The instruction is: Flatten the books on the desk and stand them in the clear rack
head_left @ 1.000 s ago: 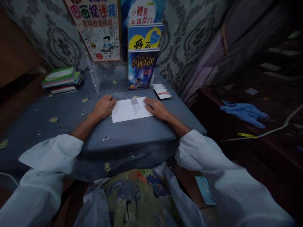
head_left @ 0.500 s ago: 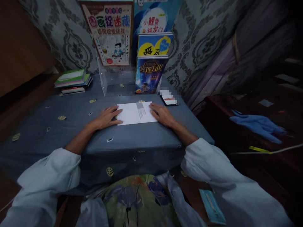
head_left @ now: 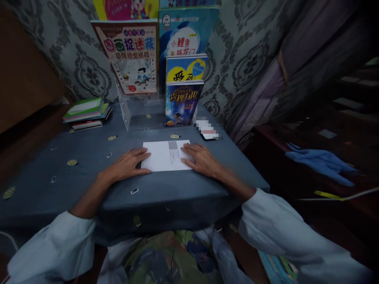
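A white rectangular paper piece, printed with a grey square and small lines of text, lies flat on the cloth-covered table in front of me. I cannot tell whether it is a single sheet or a thin booklet. My left hand rests at its left end, fingers stretched apart, fingertips and thumb just over the edge. At the right end, my right hand lies with its fingers spread and their tips on the paper, covering part of that edge. Neither hand lifts it.
Behind the paper, a clear plastic stand holds several upright books, including a dark blue one. A pile of books lies back left. A pixelated phone-like object sits back right. A blue cloth lies beyond the table's right side.
My view has tilted up, so table and books appear lower. My right fingers reach slightly farther over the paper. The left hand keeps its place at the other end.
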Demonstrator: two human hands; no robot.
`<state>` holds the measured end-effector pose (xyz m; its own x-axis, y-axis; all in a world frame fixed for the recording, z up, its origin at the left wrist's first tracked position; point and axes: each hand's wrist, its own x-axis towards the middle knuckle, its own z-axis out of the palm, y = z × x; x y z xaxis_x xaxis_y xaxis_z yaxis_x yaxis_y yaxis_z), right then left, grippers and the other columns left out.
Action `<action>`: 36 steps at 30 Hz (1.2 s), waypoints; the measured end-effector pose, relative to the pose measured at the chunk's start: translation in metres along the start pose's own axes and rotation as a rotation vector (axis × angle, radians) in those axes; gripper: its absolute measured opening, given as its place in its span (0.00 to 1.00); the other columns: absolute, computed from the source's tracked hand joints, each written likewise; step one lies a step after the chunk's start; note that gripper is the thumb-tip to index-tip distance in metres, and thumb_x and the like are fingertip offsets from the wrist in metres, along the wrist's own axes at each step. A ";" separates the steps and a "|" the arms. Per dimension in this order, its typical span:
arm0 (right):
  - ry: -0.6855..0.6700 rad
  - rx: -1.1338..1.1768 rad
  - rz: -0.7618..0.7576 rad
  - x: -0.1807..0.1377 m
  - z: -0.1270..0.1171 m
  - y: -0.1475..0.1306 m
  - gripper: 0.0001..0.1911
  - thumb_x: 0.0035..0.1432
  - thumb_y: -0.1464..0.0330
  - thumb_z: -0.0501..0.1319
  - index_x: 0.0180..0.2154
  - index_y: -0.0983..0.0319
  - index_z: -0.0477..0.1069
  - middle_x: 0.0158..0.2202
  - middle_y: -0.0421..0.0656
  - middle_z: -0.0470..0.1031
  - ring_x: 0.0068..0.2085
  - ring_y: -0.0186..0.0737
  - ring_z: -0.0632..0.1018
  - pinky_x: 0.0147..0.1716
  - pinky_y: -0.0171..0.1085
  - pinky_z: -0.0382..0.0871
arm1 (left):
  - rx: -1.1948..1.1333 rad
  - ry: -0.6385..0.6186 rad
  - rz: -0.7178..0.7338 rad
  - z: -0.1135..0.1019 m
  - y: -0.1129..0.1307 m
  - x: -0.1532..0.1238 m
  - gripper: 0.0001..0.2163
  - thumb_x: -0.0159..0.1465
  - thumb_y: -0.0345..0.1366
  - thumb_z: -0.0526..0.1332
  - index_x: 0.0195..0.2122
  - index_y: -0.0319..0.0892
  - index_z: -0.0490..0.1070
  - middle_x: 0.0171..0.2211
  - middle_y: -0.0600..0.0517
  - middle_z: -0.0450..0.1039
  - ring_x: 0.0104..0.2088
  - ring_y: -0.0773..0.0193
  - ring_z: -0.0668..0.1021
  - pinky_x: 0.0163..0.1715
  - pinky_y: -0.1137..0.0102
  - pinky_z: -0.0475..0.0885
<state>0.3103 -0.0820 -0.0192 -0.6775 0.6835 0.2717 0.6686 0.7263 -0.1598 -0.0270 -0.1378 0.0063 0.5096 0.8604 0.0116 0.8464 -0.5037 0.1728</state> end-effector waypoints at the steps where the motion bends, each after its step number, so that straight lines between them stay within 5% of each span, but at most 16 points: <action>1: 0.007 -0.008 -0.012 -0.006 -0.003 -0.005 0.27 0.69 0.56 0.54 0.61 0.65 0.70 0.63 0.57 0.71 0.62 0.59 0.72 0.61 0.60 0.65 | 0.000 0.003 0.002 -0.001 0.000 -0.002 0.36 0.66 0.64 0.53 0.66 0.43 0.65 0.69 0.41 0.60 0.67 0.46 0.66 0.65 0.53 0.61; 12: 0.060 -0.039 -0.177 -0.066 -0.007 -0.042 0.36 0.66 0.44 0.53 0.62 0.62 0.68 0.57 0.58 0.71 0.53 0.59 0.70 0.53 0.60 0.66 | -0.121 0.011 0.046 -0.002 -0.011 -0.024 0.32 0.69 0.60 0.52 0.68 0.47 0.63 0.69 0.47 0.62 0.68 0.51 0.66 0.68 0.55 0.59; 21: 0.091 0.044 -0.194 -0.070 -0.002 -0.040 0.37 0.64 0.42 0.54 0.62 0.60 0.68 0.57 0.58 0.70 0.53 0.60 0.69 0.52 0.62 0.66 | -0.261 0.016 0.019 0.003 -0.016 -0.024 0.30 0.68 0.57 0.57 0.67 0.49 0.63 0.69 0.47 0.60 0.69 0.50 0.64 0.70 0.48 0.52; 36: 0.067 0.045 -0.182 -0.070 -0.005 -0.040 0.35 0.64 0.42 0.54 0.62 0.58 0.67 0.58 0.56 0.70 0.53 0.59 0.70 0.53 0.60 0.65 | -0.266 0.028 0.019 0.003 -0.013 -0.024 0.30 0.68 0.57 0.56 0.66 0.47 0.64 0.69 0.46 0.62 0.69 0.51 0.64 0.70 0.50 0.53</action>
<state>0.3327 -0.1597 -0.0268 -0.7630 0.5357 0.3618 0.5219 0.8407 -0.1441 -0.0498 -0.1525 0.0004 0.5176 0.8545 0.0436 0.7643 -0.4846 0.4255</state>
